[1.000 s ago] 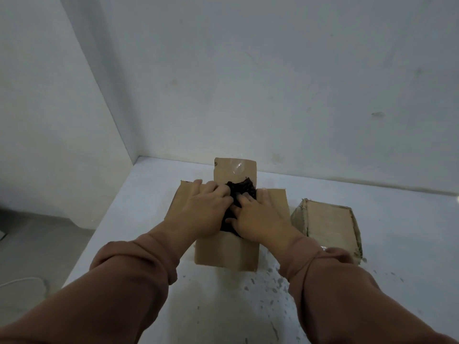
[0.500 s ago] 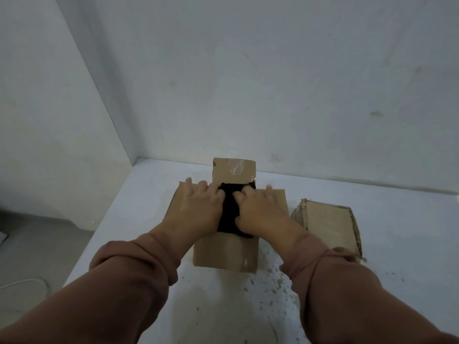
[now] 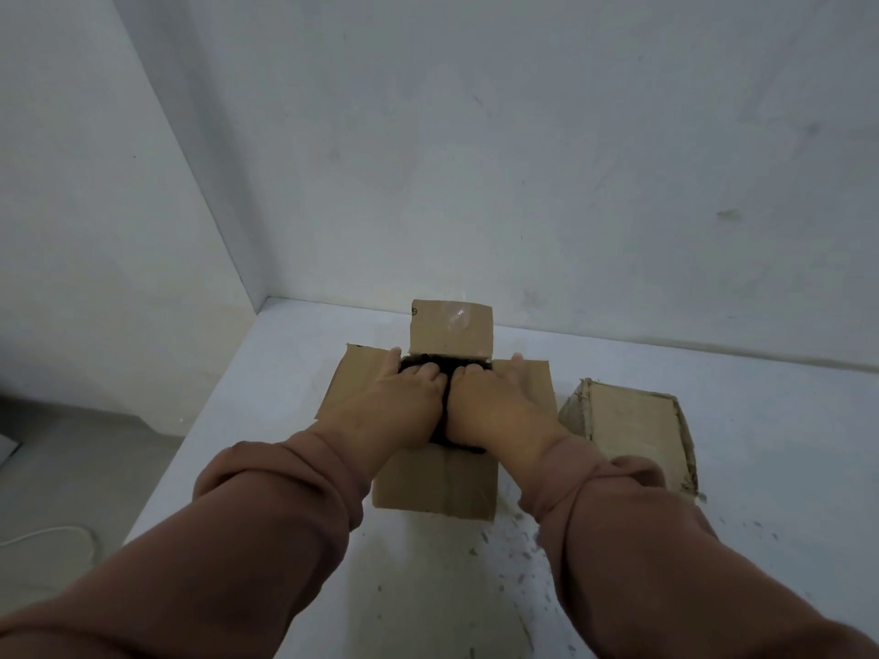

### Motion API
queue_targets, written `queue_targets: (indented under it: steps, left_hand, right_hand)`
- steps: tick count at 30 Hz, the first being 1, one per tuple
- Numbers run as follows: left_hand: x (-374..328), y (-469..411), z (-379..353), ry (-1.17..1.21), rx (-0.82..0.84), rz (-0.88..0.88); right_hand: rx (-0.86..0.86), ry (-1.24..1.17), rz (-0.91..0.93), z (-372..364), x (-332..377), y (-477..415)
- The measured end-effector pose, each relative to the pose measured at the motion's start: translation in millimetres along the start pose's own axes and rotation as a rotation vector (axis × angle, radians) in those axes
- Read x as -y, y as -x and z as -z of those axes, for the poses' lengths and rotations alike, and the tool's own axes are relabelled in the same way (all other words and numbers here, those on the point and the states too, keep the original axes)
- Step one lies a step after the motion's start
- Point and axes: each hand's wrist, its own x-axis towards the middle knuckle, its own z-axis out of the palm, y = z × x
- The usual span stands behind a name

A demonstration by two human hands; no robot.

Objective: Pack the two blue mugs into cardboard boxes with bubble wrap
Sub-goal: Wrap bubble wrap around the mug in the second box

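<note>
Hands lie flat, side by side, over the mouth of the open box [image 3: 435, 487]: the left hand [image 3: 402, 401] and right hand [image 3: 494, 404] press palms down on a dark wrapped bundle [image 3: 444, 411], probably to seat it low enough for the flaps to close. Fingers are spread and extended, gripping nothing. All four flaps are splayed outward, the far flap [image 3: 449, 330] standing up, which keeps the opening clear. No blue mug is visible; one is presumably inside the bundle. A second box [image 3: 632, 430] sits closed just right of the first on the table [image 3: 713, 539], likely packed already.
</note>
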Motion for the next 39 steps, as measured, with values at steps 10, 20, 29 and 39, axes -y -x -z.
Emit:
queue_targets:
  steps: [10, 20, 29, 39]
  left_hand:
    - [0, -3, 5, -0.062, 0.048, 0.104]
    - [-5, -2, 6, -0.131, 0.060, 0.100]
    - [12, -3, 10, 0.147, 0.262, 0.108]
    - [2, 2, 5, -0.092, 0.012, 0.104]
  right_hand:
    - [-0.077, 0.059, 0.091, 4, -15, 2]
    - [0.070, -0.144, 0.054, 12, -16, 1]
    - [0.061, 0.223, 0.188, 4, -26, 5]
    - [0.002, 0.272, 0.133, -3, -21, 9]
